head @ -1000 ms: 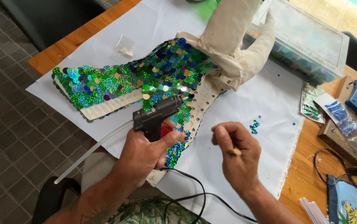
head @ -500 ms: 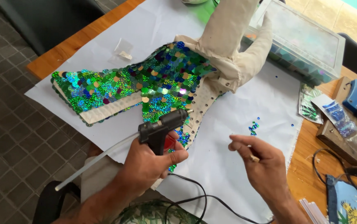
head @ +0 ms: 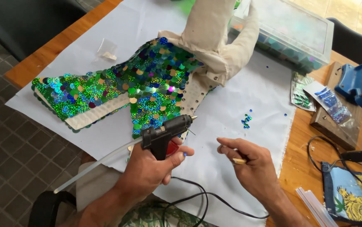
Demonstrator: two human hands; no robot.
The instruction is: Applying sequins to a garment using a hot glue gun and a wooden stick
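On the wooden table (head: 42, 56), a white cloth sheet (head: 248, 105) lies under a tall canvas boot (head: 160, 84), on its side, foot and lower shaft covered w/ green and blue sequins, upper shaft bare. Clear bead box (head: 290, 31) sits behind it. Left hand (head: 149, 170) is wrapped tight round a black glue gun (head: 166, 130), red trigger under the fingers, nozzle just off the boot's sequined edge near the eyelet strip. Right hand (head: 252, 166) is loosely curled, pinching a small stick-like tool; can't tell more. Loose blue-green sequins (head: 246, 120) lie nearby on the cloth. Step looks like gluing sequins on; probably next needs a glue dot on bare canvas, then one sequin picked up & pressed on.
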